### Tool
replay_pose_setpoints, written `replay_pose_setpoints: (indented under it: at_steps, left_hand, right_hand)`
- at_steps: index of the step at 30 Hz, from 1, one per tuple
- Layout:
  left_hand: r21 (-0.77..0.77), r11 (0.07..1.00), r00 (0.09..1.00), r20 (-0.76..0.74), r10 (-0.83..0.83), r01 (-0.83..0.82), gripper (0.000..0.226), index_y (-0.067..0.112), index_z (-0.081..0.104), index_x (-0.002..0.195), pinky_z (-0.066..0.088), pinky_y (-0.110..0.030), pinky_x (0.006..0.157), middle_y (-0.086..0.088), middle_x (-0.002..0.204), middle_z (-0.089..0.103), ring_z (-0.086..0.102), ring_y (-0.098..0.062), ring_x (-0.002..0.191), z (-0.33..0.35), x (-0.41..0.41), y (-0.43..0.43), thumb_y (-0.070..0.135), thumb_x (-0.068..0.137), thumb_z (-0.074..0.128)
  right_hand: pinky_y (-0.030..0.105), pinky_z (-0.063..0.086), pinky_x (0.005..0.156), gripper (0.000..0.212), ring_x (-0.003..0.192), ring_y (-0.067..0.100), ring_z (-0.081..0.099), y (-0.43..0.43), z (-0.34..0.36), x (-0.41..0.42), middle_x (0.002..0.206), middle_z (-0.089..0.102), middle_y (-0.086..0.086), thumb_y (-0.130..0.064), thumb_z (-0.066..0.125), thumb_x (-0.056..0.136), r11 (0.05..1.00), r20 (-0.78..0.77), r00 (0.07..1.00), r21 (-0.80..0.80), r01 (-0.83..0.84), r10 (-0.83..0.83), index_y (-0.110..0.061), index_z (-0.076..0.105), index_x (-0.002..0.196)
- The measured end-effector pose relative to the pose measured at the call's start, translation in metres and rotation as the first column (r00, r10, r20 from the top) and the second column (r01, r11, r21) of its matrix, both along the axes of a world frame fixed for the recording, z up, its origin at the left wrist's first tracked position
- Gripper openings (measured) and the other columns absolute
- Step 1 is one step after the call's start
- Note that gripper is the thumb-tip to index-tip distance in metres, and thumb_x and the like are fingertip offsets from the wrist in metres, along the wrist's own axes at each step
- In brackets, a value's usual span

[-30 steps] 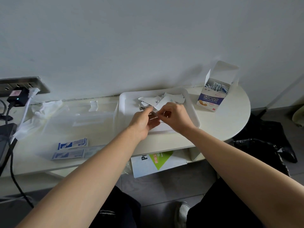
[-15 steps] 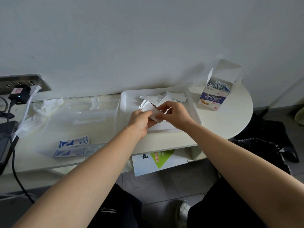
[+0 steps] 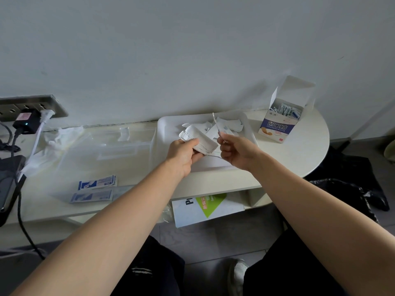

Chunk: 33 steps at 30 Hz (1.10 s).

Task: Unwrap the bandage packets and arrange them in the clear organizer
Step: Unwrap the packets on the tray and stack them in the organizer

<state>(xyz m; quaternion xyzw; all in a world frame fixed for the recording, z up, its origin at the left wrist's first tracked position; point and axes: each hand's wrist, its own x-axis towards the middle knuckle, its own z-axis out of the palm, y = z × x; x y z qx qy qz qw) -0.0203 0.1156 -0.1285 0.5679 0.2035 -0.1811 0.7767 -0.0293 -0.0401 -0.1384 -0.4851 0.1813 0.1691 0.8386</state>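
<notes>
Nearest to me are my knees in dark trousers [image 3: 149, 270] and one grey shoe [image 3: 237, 274] on the floor. Under the bench top a white box with a green corner [image 3: 205, 205] lies on a shelf. On the bench [image 3: 299, 154], to my left, two blue and white packets [image 3: 97, 183] lie flat, one behind the other, at the front edge of the clear organizer [image 3: 119, 146]; I cannot tell if they are inside it. My left hand [image 3: 183, 155] is over the front of the white tray [image 3: 168, 129], and its fingers [image 3: 197, 156] are curled around a small stack of bandages [image 3: 199, 140]. Just beside it, my right hand [image 3: 237, 151] pinches the lower end of a thin paper strip [image 3: 215, 124], which stands up from the fingertips. Behind the hands, torn wrappers [image 3: 229, 126] lie in a heap in the tray. Farther right an open carton [image 3: 277, 124] stands with more packets inside. At the far left, plugs sit in a socket strip [image 3: 32, 105] on the wall.
</notes>
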Motion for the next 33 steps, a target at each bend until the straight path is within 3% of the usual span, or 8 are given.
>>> replay_pose_setpoints:
  at_steps: [3,7,10,16,22,27,30,33]
  left_hand:
    - [0.012,1.000,1.000,-0.004,0.004,-0.004,0.011,0.006,0.057,0.085,0.052,-0.032,0.076,-0.013,0.084,0.063,0.063,-0.018,0.075,0.001,0.001,0.001,-0.001,0.093,0.052]
    - [0.019,1.000,1.000,0.005,-0.012,0.012,0.011,0.006,0.056,0.085,0.052,-0.032,0.075,-0.013,0.084,0.063,0.064,-0.021,0.077,0.002,0.002,0.000,-0.001,0.093,0.052]
    - [0.007,0.999,0.999,0.011,-0.042,0.042,0.011,0.006,0.057,0.087,0.058,-0.032,0.067,-0.013,0.086,0.064,0.064,-0.020,0.075,0.002,0.000,-0.003,-0.001,0.093,0.052]
    - [-0.035,0.988,0.989,0.014,-0.147,0.148,0.027,-0.007,0.062,0.104,0.060,-0.028,0.069,-0.018,0.081,0.066,0.068,-0.024,0.067,0.006,-0.003,-0.008,0.001,0.092,0.039]
    - [-0.090,0.985,0.988,-0.046,-0.151,0.146,0.026,0.006,0.060,0.081,0.058,-0.031,0.074,-0.013,0.077,0.066,0.065,-0.026,0.074,0.011,-0.004,-0.010,0.018,0.097,0.045]
    - [-0.091,0.993,0.994,-0.060,-0.086,0.080,0.026,0.005,0.060,0.083,0.058,-0.033,0.078,-0.011,0.081,0.067,0.067,-0.022,0.073,0.011,0.000,-0.012,0.010,0.098,0.040]
    - [-0.050,0.996,0.994,-0.072,-0.083,0.080,0.022,0.004,0.060,0.092,0.058,-0.027,0.064,-0.011,0.079,0.067,0.067,-0.019,0.061,0.011,0.002,-0.011,0.011,0.097,0.039]
    - [-0.070,0.992,0.988,-0.106,-0.109,0.102,0.017,0.005,0.054,0.088,0.055,-0.032,0.075,-0.014,0.085,0.068,0.068,-0.020,0.067,0.008,0.003,-0.010,0.013,0.097,0.042]
  right_hand:
    - [0.014,0.025,0.042,0.017,0.042,0.005,0.028,-0.004,-0.001,0.000,0.060,0.044,-0.005,-0.007,0.032,0.100,0.975,-0.004,1.000,0.221,-0.023,0.025,-0.015,0.045,0.093]
    - [0.015,0.026,0.041,0.017,0.042,0.006,0.028,-0.004,-0.002,0.001,0.060,0.044,-0.005,-0.008,0.031,0.101,0.976,-0.009,1.000,0.219,0.002,0.000,-0.015,0.044,0.093]
    - [0.016,0.026,0.041,0.015,0.043,0.006,0.031,0.002,-0.002,0.002,0.066,0.046,0.000,-0.011,0.045,0.099,0.989,0.041,0.998,-0.138,0.060,-0.055,-0.016,0.049,0.085]
    - [0.021,0.041,0.059,0.009,0.062,0.011,0.050,0.020,-0.003,0.001,0.070,0.057,-0.002,-0.011,0.054,0.089,0.608,0.248,0.961,-0.784,0.125,0.122,-0.015,0.061,0.092]
    - [0.031,0.051,0.071,0.015,0.077,0.016,0.061,0.024,-0.001,0.001,0.087,0.068,0.006,-0.016,0.055,0.090,0.457,0.200,0.946,-0.887,0.066,0.253,-0.011,0.067,0.098]
    - [0.016,0.041,0.071,0.013,0.090,0.008,0.053,0.022,0.000,-0.005,0.104,0.057,-0.003,-0.028,0.062,0.088,0.432,0.348,0.870,-0.884,0.180,0.349,-0.020,0.068,0.097]
    - [0.018,0.040,0.076,0.024,0.093,0.008,0.051,0.015,0.002,-0.011,0.102,0.060,-0.006,-0.032,0.071,0.081,0.378,0.362,0.795,-0.908,0.181,0.487,-0.022,0.067,0.102]
    - [0.026,0.043,0.075,0.020,0.084,0.010,0.054,0.011,-0.005,-0.009,0.091,0.068,-0.008,-0.028,0.073,0.079,0.253,0.344,0.735,-0.938,0.238,0.585,-0.020,0.070,0.096]
